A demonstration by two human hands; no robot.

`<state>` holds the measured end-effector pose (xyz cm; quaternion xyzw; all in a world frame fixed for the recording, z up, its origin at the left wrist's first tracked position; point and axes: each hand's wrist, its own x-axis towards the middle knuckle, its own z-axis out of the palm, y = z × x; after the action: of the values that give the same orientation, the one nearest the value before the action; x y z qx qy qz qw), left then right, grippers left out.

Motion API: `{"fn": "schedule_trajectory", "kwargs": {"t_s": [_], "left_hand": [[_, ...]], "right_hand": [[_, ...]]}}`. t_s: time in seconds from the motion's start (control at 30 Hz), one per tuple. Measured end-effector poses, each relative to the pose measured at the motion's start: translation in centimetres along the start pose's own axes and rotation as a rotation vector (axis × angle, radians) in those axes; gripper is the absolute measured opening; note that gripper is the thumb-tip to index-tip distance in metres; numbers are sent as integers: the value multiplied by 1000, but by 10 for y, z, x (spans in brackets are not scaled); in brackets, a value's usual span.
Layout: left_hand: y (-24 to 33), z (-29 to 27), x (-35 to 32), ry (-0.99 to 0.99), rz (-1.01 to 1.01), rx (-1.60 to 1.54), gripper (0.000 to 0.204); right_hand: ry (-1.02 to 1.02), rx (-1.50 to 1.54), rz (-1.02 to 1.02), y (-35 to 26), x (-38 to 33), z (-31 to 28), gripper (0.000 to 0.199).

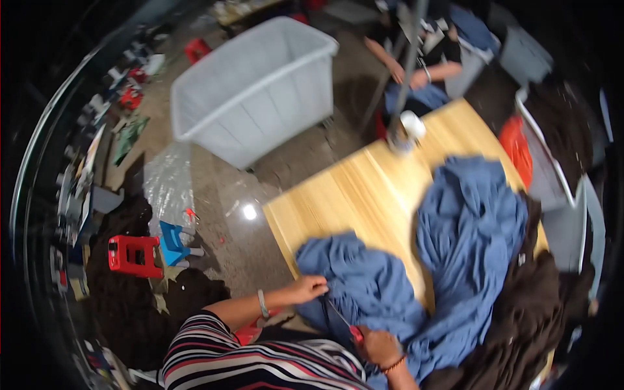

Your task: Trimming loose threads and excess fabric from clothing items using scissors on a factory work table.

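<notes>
My left hand (308,288) is closed in a pinch at the left edge of a crumpled blue garment (364,270), which lies on the near part of the wooden table. My right hand (382,346) grips red-handled scissors (341,317) low over the same cloth. Their thin metal blades slant up and left toward my left fingertips. Blur hides whether the tips touch the fabric. Right of this garment, a larger heap of blue cloth (471,214) stretches across the table and down toward my right forearm.
Dark brown cloth (520,318) is piled at the table's right side. A cup (412,123) stands by a pole at the far edge of the table (344,195). Beyond are a grey wheeled bin (260,97) and a seated person (422,71). Red (134,255) and blue (173,244) stools are at left.
</notes>
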<state>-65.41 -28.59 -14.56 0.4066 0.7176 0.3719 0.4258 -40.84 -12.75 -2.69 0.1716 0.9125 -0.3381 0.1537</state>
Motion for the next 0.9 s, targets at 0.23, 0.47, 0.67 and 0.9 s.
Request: {"fn": "schedule_trajectory", "kwargs": {"t_s": [0.23,0.47,0.67,0.9], "left_hand": [[21,-9,5,25,-107,-165,31],[34,0,37,143,-46,-6,38],[149,-19,116,242,80,56,31],[318,-5,218,284,1241,-85,18]], "right_hand": [[-69,170,-62,5,1,10,30],[-36,173,-67,8,10,9,28],[191,273,-166,14,63,0,28],[378,-402,310,125,50,-145,25]]}}
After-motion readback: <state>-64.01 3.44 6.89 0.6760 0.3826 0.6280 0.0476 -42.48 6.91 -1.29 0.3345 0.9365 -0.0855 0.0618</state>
